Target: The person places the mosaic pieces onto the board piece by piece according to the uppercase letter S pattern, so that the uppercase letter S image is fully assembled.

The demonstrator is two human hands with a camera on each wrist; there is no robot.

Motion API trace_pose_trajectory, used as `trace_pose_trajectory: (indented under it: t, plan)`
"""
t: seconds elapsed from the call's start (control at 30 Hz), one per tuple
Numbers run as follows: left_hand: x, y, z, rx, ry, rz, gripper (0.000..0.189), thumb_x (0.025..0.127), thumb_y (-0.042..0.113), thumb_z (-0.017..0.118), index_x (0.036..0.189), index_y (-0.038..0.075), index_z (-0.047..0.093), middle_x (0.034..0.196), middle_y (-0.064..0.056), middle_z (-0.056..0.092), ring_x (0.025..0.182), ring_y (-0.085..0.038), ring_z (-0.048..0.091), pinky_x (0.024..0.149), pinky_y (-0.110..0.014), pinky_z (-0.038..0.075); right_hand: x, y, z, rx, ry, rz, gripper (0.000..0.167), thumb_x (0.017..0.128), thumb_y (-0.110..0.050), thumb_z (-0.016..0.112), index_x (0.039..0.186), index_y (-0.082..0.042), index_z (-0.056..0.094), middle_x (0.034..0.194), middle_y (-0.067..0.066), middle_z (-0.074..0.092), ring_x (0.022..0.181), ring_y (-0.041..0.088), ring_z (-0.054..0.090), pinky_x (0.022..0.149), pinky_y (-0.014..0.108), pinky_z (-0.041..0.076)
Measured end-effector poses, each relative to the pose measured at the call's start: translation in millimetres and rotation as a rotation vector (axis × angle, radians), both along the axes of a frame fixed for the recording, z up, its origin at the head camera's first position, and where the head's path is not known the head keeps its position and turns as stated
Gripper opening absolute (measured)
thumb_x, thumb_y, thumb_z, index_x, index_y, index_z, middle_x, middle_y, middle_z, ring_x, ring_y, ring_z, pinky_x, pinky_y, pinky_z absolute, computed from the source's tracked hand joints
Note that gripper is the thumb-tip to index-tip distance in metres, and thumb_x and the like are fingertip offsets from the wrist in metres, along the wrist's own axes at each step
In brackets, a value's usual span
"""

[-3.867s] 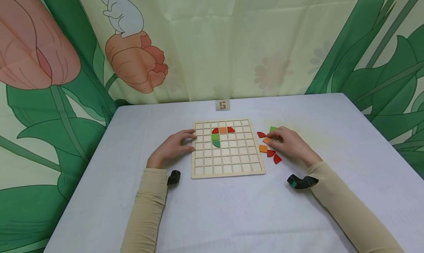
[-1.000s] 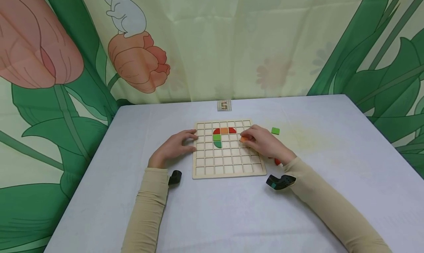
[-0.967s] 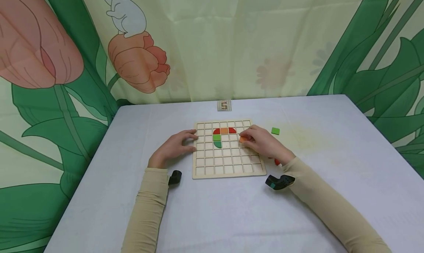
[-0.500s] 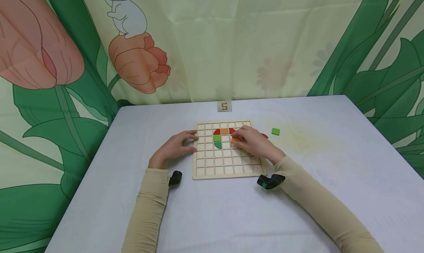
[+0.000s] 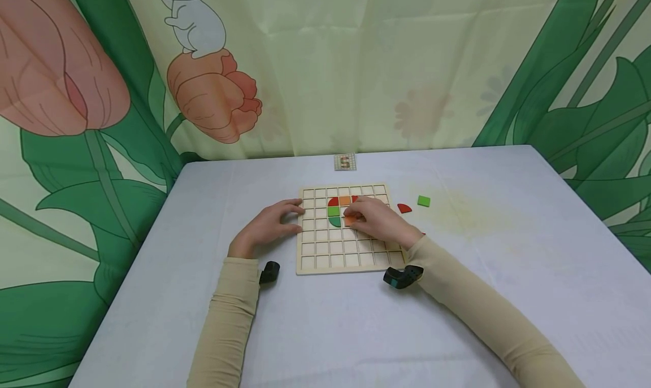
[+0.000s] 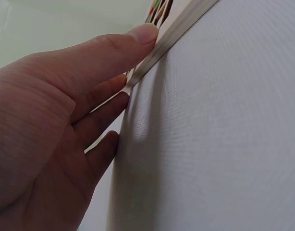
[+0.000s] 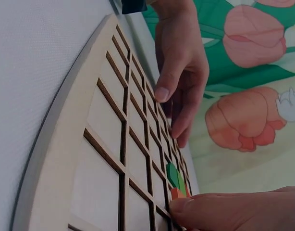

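Note:
My right hand [image 5: 380, 221] pinches an orange square tile [image 5: 348, 221] over the middle of a wooden grid board [image 5: 330, 262]. In the right wrist view that tile [image 7: 176, 193] sits between thumb and fingers, close to the green pieces; whether it touches the board I cannot tell. On the board lie a red quarter-round tile [image 5: 333, 201], another orange square [image 5: 344, 200], a light green square [image 5: 333, 211] and a dark green quarter-round [image 5: 334, 222]. A second red quarter-round is partly covered by my right fingers. My left hand [image 5: 268, 224] rests against the board's left edge, thumb and fingers spread.
Right of the board lie a red quarter-round tile [image 5: 404, 208] and a light green square [image 5: 424, 201]. Other loose tiles are hidden by my right arm. A small pattern card [image 5: 345, 162] lies near the far table edge, before a printed curtain [image 5: 325, 83].
My right hand picked the orange square from the loose tiles at the right and carried it leftward over the board to beside the green pieces. My left hand stayed at the board's edge.

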State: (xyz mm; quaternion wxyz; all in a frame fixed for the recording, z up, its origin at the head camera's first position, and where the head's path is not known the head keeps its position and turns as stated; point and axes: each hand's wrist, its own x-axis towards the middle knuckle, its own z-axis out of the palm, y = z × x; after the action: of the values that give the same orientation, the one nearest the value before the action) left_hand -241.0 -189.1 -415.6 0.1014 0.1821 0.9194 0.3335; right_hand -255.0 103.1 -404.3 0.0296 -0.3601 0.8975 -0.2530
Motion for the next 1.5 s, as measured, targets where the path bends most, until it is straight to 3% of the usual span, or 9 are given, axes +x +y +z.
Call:
trace_pose_trajectory:
  t: [0.7,1.03,1.3,1.5]
  plan:
    - [-3.5,-3.5,-3.4,0.02,0.013,0.001,0.046,0.087,0.022,0.075,0.129,0.008,0.063,0.153,-0.002,0.04,0.144,-0.022,0.029,0.117,-0.04,0.025,-0.9,-3.4,-0.1,-0.017,-0.027,-0.012,0.026,0.089,-0.008,0.07,0.114,-0.002,0.071,0.106,0.009,0.064,0.096,0.024,0.056,0.083,0.037,0.048]
    - [-3.3,-3.0,-3.0,0.005,0.004,0.004,0.046,0.088,0.022,0.075,0.13,0.009,0.062,0.153,-0.002,0.039,0.144,-0.022,0.028,0.117,-0.041,0.024,0.1,-3.8,-1.8,-0.023,0.006,0.004,0.023,0.088,-0.009,0.07,0.111,-0.003,0.073,0.102,0.008,0.064,0.092,0.023,0.057,0.082,0.037,0.046]
    - [-2.1,-2.1,-1.8,0.015,0.001,0.003,0.046,0.088,0.022,0.075,0.13,0.007,0.062,0.153,-0.004,0.039,0.144,-0.023,0.028,0.117,-0.041,0.024,0.5,-3.5,-1.7,-0.032,-0.038,-0.029,0.022,0.089,-0.009,0.07,0.11,-0.004,0.073,0.105,0.008,0.065,0.098,0.024,0.057,0.085,0.038,0.048]
    - [-2.1,-1.6,-1.8,0.001,0.01,0.0,0.045,0.088,0.021,0.074,0.129,0.007,0.062,0.153,-0.004,0.039,0.144,-0.024,0.029,0.116,-0.042,0.025,0.0,-3.9,-3.3,-0.034,-0.019,-0.015,0.02,0.09,-0.009,0.07,0.109,-0.004,0.073,0.101,0.007,0.065,0.094,0.023,0.057,0.083,0.036,0.047]
